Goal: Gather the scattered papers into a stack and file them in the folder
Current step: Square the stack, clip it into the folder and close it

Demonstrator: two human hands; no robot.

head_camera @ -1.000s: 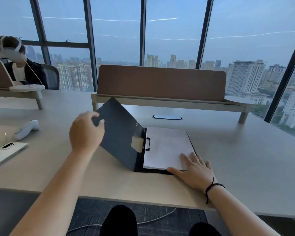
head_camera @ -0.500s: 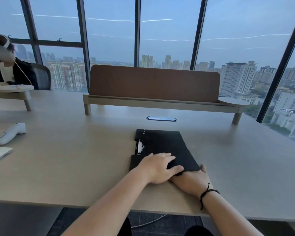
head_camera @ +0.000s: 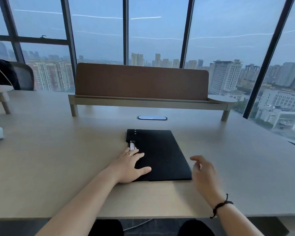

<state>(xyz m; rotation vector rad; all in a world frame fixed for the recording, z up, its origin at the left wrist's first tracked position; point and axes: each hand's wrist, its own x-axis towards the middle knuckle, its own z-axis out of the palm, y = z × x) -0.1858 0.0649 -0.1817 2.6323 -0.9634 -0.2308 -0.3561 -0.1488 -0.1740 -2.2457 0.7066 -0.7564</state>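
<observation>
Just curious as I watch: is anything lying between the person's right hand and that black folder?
Nothing visible. The right hand hovers open just off the closed folder's right edge, with only bare desk between. The left hand already rests on the cover.

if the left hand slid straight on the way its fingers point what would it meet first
The left hand lies flat on the closed black folder, fingers aimed up its spine edge. Likely first: the white spine label, just past the fingertips.

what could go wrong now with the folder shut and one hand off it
1. The black folder lies close to the desk's near edge, so a careless nudge might slide it off.
2. Only the left hand rests on the cover; the right hand hovers beside it, so the cover may spring open.
</observation>
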